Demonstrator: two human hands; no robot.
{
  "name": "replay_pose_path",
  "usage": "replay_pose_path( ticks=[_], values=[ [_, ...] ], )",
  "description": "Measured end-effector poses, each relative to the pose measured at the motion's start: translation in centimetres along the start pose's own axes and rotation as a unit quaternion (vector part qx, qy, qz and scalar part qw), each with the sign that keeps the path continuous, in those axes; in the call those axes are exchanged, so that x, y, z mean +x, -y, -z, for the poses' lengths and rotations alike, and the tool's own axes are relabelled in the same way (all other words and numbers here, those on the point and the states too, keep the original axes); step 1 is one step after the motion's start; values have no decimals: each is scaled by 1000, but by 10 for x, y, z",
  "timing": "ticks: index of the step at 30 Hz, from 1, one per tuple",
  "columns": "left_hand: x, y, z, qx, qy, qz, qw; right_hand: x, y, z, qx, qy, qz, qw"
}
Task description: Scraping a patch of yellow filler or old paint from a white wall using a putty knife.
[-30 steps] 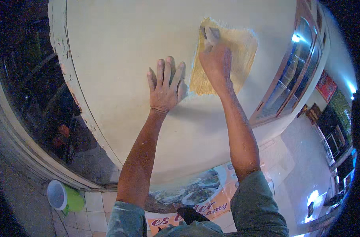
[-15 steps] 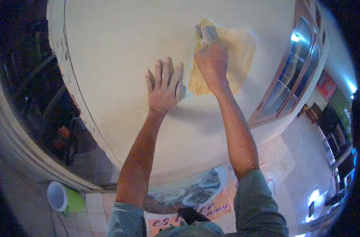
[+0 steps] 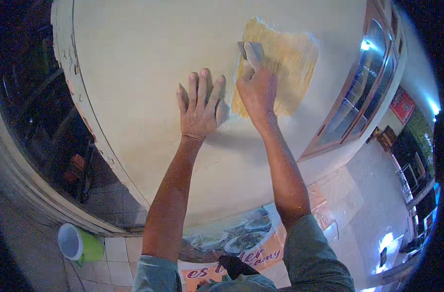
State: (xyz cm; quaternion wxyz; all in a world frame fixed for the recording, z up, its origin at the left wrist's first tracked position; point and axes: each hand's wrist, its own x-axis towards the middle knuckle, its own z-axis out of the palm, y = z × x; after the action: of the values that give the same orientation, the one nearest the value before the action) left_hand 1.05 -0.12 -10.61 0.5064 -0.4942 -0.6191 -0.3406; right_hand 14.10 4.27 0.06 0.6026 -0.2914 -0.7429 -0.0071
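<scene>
In front of me is a pale cream wall (image 3: pixel 144 58) with an irregular yellowish-tan bare patch (image 3: pixel 295 68), its outline whitish and ragged. My right hand (image 3: pixel 257 90) grips a scraper (image 3: pixel 256 50) with a flat grey blade, which lies against the patch's left edge. One finger is stretched along the blade; the handle is hidden in the fist. My left hand (image 3: pixel 199 104) rests flat on the cream surface, left of the patch, fingers spread and pointing up, with nothing in it.
At left a dark opening (image 3: pixel 32 97) is bordered by a chipped white frame edge (image 3: pixel 78 87). A wood-framed window (image 3: pixel 358 87) stands at right. Below lie a printed banner (image 3: pixel 231 243) on the tiled floor (image 3: pixel 115 258) and a green bucket (image 3: pixel 91 248).
My right hand and the scraper have moved slightly down and left along the patch's left edge. My left hand stays pressed to the wall.
</scene>
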Motion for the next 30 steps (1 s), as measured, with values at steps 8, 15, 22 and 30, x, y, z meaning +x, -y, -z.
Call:
replay_pose_path(
  ticks=[8,15,22,30],
  values=[
    [-2,0,-3,-5,-11,6,1000,-105,-41,-32,75,-10,-5,997],
    [-1,3,0,18,-3,8,1000,-85,-29,-23,56,13,0,998],
    [-3,-3,-5,-7,-6,11,1000,-191,-87,-45,68,69,-37,995],
    [-32,-1,-8,28,13,18,999,-122,-43,-42,132,36,-39,990]
  ],
)
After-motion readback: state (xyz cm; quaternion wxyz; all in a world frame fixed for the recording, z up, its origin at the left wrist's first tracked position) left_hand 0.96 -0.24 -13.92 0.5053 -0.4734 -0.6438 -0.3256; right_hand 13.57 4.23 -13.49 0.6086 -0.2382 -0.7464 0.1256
